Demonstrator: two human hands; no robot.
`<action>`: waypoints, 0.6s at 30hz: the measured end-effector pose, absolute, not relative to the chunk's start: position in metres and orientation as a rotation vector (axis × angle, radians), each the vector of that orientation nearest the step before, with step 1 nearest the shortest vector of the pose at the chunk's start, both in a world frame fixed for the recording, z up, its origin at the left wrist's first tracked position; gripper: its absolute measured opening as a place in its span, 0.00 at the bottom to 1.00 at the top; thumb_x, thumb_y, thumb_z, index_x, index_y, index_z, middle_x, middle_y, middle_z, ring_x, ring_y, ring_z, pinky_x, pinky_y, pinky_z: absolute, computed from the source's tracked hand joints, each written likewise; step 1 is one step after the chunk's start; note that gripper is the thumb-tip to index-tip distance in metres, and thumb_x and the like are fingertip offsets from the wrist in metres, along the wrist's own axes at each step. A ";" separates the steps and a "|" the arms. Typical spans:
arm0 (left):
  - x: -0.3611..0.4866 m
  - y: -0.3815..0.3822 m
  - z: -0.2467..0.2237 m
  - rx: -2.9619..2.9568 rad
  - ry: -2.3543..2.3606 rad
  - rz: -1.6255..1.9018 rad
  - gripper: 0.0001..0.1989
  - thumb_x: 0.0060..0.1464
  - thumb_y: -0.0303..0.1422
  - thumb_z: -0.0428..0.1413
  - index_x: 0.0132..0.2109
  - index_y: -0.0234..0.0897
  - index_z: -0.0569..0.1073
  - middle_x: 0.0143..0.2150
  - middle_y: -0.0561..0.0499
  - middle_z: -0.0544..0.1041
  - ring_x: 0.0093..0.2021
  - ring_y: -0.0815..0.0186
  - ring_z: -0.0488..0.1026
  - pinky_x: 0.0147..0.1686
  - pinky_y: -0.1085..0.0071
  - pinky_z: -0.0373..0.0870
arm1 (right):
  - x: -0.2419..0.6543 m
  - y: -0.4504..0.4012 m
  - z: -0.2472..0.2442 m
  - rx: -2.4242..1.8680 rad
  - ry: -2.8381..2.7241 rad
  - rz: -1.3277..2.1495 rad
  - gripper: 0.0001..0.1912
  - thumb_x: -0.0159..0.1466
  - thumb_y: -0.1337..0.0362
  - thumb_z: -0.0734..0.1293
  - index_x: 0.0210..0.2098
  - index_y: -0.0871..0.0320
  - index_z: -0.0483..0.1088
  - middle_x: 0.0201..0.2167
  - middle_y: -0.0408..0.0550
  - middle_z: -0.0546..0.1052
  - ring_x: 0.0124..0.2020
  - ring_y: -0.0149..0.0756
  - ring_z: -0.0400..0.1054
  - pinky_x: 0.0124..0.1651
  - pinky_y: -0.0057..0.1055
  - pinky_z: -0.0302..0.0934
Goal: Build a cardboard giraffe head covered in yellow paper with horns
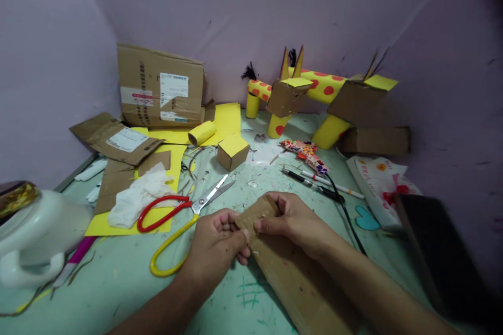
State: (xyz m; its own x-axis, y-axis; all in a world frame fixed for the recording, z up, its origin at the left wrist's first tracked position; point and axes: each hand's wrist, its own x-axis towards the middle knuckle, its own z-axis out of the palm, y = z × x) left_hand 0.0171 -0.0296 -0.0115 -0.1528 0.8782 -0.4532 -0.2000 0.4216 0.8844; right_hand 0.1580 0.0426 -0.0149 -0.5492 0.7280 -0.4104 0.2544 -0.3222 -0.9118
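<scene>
Brown cardboard (256,212) is pinched in the left hand (218,241) and the right hand (293,222); scissors (199,203) lie just beside the left one.

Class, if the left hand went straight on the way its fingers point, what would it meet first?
The left hand would meet the cardboard first, since its fingers are on that edge. Beyond it, the right hand seems next, though depth is hard to judge.

Over the bench (129,288) we grip brown cardboard (257,213) with our left hand (218,243) and right hand (294,222), red-and-yellow-handled scissors (199,204) lying just beside the left, a yellow-topped cardboard block (233,152) beyond and spotted yellow figures (324,86) near the wall (220,5).
</scene>
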 end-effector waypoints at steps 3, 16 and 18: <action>0.017 -0.030 -0.012 0.654 1.401 1.064 0.07 0.34 0.31 0.59 0.24 0.34 0.68 0.12 0.56 0.70 0.13 0.74 0.64 0.15 0.78 0.60 | 0.158 0.043 -0.013 -1.250 -1.540 1.965 0.12 0.43 0.64 0.71 0.25 0.58 0.65 0.21 0.41 0.70 0.22 0.31 0.63 0.25 0.28 0.59; 0.017 -0.030 -0.010 0.703 1.407 1.058 0.09 0.35 0.32 0.58 0.27 0.33 0.68 0.14 0.55 0.71 0.14 0.73 0.65 0.16 0.77 0.62 | 0.161 0.044 -0.014 -1.180 -1.466 2.041 0.11 0.43 0.66 0.72 0.25 0.60 0.66 0.20 0.42 0.71 0.21 0.30 0.64 0.25 0.28 0.59; 0.016 -0.031 -0.011 0.707 1.402 1.060 0.10 0.35 0.33 0.58 0.27 0.33 0.68 0.14 0.55 0.71 0.14 0.73 0.65 0.15 0.77 0.62 | 0.161 0.044 -0.013 -1.177 -1.456 2.047 0.11 0.43 0.67 0.72 0.25 0.60 0.66 0.20 0.42 0.71 0.21 0.30 0.64 0.25 0.28 0.59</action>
State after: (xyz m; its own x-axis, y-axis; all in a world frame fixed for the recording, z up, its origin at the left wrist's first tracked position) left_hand 0.0163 -0.0307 -0.0107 -0.1346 0.8943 -0.4267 -0.1666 0.4041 0.8994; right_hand 0.1607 0.0441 -0.0134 -0.5851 0.6960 -0.4163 0.1648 -0.4005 -0.9013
